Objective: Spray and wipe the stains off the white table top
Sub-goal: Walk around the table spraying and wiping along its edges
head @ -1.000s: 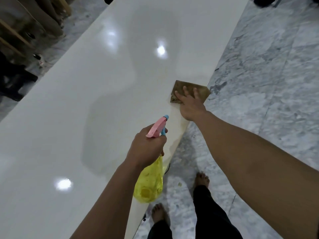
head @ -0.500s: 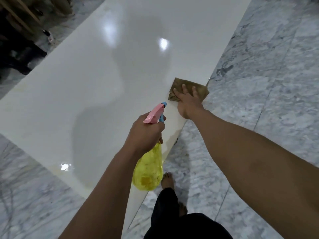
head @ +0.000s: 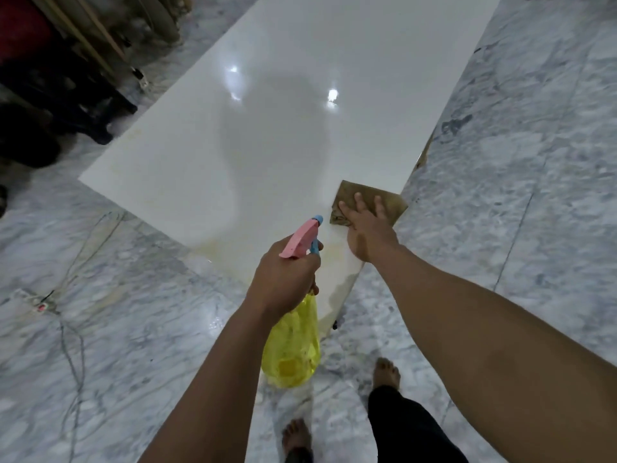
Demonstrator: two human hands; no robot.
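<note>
The table top's [head: 283, 135] near end and yellowish stains [head: 217, 253] have come into view. The left hand [head: 283, 279] still grips the spray bottle [head: 292, 349]; the right hand [head: 369, 228], fingers spread flat, presses the brown cloth [head: 390, 203] at the right edge.

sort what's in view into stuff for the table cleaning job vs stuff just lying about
For the job:
white table top
yellowish stain near its near edge
spray bottle, held by left hand
brown cloth, pressed flat by right hand

Lying about:
power strip and its cable on the marble floor
</note>
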